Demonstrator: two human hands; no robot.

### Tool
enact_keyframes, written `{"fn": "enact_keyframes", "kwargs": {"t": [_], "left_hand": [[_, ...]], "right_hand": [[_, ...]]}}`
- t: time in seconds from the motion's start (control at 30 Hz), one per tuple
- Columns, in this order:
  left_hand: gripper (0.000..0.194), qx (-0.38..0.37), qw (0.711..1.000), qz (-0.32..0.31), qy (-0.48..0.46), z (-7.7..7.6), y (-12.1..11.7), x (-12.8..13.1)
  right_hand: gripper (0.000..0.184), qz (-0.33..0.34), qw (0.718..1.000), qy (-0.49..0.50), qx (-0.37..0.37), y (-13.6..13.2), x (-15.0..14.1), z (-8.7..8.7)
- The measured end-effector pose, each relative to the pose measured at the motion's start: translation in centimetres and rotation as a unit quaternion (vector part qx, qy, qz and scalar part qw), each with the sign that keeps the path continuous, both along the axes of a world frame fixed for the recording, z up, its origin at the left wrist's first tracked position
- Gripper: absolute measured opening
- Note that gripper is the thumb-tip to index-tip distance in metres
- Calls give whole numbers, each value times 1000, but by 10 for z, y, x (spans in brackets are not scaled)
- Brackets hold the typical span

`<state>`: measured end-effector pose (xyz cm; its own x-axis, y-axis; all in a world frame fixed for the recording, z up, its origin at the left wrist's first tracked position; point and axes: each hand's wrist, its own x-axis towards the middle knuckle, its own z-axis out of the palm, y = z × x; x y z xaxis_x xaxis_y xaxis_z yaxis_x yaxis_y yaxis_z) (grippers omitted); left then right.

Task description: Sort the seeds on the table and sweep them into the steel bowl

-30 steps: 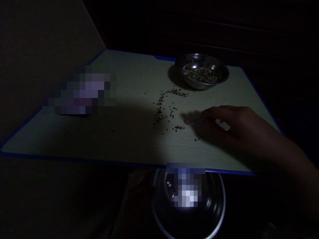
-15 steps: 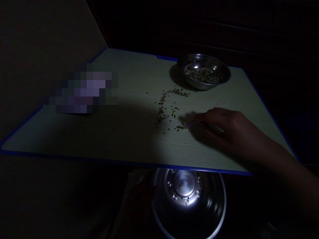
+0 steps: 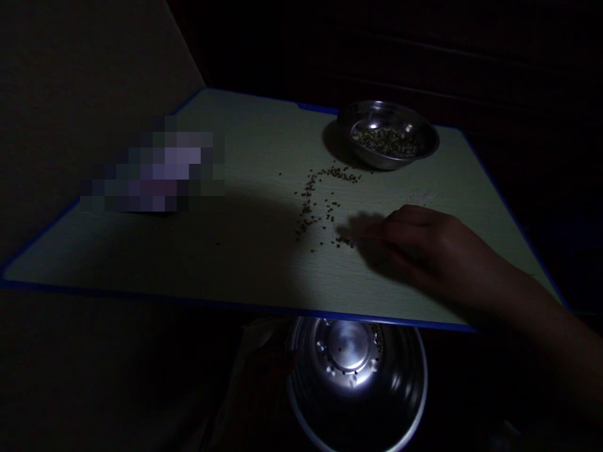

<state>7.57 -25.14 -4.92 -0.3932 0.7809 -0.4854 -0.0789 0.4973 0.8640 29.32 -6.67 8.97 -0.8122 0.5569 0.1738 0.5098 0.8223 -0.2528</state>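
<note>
My right hand [image 3: 419, 242] is over the right part of the pale table, its fingertips pinched together. Whether a seed or something else is between them is too small and dark to make out. Just left of the fingertips lies a little cluster of small greenish seeds [image 3: 343, 241], and more are strewn in a curved line beyond it. Under the table's front edge a deep steel bowl [image 3: 358, 411] faces up, a few seeds on its bottom. My left hand [image 3: 271, 370], barely visible in the dark, grips that bowl's left rim.
A second steel bowl [image 3: 391, 157] with many seeds stands at the table's back right. The table [image 3: 254, 270] has a blue edge. A blurred-out object [image 3: 160, 169] lies at the left, near a wall [image 3: 85, 75]. Faint whitish residue [image 3: 421, 196] shows beyond my right hand.
My right hand has drawn slightly right, away from the small seed cluster, and its fingertips have closed up. The pale sliver seen at them earlier no longer shows. The lower bowl stays put.
</note>
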Motion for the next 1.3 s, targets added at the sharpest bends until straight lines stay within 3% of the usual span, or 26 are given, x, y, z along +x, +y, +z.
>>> {"fn": "enact_keyframes", "kwargs": {"t": [0.17,0.3,0.53,0.77,1.3], "left_hand": [[12,-8,999,-39,-16,6,9,-1],[12,-19,999,-35,-10,7,9,-1],[19,-14,1000,-26,-2,8,-1,-2],[15,-19,1000,-23,-9,5,4,1],[17,-57,998,-27,0,1,3,0]], "right_hand": [[30,12,1000,-5,-9,-1,-1,2],[30,21,999,7,-27,-2,-1,3],[24,-24,999,21,3,0,1,0],[24,-16,999,12,-25,0,-1,-2],[30,-100,989,86,-60,17,-1,-14]]}}
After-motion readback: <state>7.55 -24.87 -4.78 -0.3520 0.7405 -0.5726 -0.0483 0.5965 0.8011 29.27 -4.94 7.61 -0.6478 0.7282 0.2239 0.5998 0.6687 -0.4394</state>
